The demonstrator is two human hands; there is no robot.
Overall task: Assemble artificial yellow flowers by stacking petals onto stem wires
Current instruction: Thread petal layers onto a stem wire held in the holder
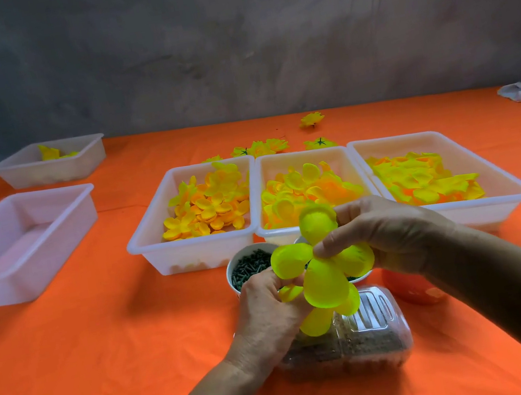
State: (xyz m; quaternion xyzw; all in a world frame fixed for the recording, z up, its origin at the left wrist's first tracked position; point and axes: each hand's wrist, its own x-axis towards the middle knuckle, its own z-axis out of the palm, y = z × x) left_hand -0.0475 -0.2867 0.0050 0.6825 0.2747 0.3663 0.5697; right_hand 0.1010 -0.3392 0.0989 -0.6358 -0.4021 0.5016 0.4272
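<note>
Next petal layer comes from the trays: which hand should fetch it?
Right, probably. The right hand only pinches the yellow petal layer from above, nearest the white petal trays; the left hand grips the flower from below.

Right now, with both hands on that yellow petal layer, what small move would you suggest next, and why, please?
Probably push the petal layer further down toward the left hand. The right hand pinches its centre while the left grips beneath, where the stem is hidden, so I cannot tell whether it is seated.
</note>
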